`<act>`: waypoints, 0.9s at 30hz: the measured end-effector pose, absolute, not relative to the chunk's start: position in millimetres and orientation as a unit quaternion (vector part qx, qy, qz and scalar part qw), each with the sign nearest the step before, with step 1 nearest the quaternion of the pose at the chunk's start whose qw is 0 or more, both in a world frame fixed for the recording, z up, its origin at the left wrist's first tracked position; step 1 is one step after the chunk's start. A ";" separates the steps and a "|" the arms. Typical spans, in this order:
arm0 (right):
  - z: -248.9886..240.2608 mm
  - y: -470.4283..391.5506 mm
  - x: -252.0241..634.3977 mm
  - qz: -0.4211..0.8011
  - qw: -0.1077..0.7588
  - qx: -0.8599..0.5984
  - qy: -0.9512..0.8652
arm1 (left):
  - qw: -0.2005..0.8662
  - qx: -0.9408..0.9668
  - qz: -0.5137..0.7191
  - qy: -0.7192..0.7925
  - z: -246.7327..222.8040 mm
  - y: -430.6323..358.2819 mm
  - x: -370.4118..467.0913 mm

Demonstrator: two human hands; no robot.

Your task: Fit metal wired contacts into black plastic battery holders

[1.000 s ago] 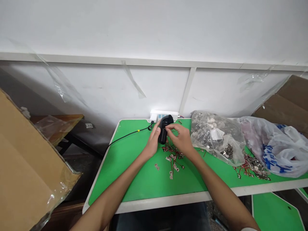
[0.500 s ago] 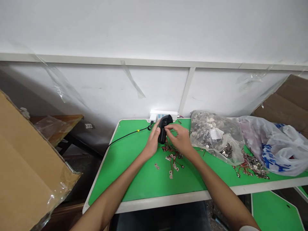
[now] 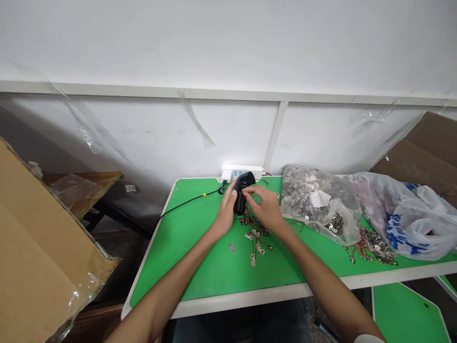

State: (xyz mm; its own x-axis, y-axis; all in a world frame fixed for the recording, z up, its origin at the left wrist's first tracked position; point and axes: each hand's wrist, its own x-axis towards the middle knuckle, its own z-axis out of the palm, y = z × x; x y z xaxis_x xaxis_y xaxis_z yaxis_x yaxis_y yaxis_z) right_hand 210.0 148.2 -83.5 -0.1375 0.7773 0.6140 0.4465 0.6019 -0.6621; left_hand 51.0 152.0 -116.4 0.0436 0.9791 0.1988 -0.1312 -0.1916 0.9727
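My left hand (image 3: pixel 225 207) is closed round the left side of a black, bent plastic housing (image 3: pixel 240 202), held tilted above the green tabletop. At the housing's right side, the thumb and fingers of my right hand (image 3: pixel 263 204) are pinched together against it. Whatever is between those fingertips is too small to make out. Below both hands lies a loose heap of small metal contact plates with red wires (image 3: pixel 255 233). One separate contact plate (image 3: pixel 232 248) rests to the left of that heap.
Against the wall stands a white power strip (image 3: pixel 257 168) with a black cable (image 3: pixel 185 202) running left. To the right are a clear bag of metal parts (image 3: pixel 303 190), more wired parts (image 3: pixel 374 245) and a white plastic bag (image 3: pixel 424 228). Cardboard (image 3: pixel 43 247) fills the left foreground.
Both hands keep nearly the same place on the black housing. The right fingertips have shifted slightly left and downward along its side; the whole view has moved a little.
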 end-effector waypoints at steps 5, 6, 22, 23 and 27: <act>-84.5 150.0 209.9 0.186 0.509 -0.417 -0.730 | 0.516 0.518 0.549 0.406 -119.4 152.9 50.0; -84.8 150.7 209.9 0.190 0.508 -0.417 -0.729 | 0.519 0.514 0.547 0.408 -119.5 152.8 50.1; -95.2 166.6 209.9 0.517 0.565 -0.374 -0.522 | 0.293 0.665 0.470 0.501 -100.9 145.4 34.9; -94.9 167.4 210.6 0.539 0.569 -0.366 -0.502 | 0.265 0.686 0.452 0.504 -99.2 144.3 33.2; -93.8 167.9 213.5 0.623 0.567 -0.334 -0.423 | 0.117 0.770 0.396 0.486 -93.9 142.0 25.1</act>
State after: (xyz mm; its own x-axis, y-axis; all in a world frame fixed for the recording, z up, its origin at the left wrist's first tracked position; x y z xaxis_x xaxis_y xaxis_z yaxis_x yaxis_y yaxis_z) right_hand 213.5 167.9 -93.8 -0.1341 0.9889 0.0643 -0.4240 0.0014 -0.9056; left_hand 25.1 142.0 -93.9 0.2132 0.8416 0.4962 0.6566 -0.4995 0.5652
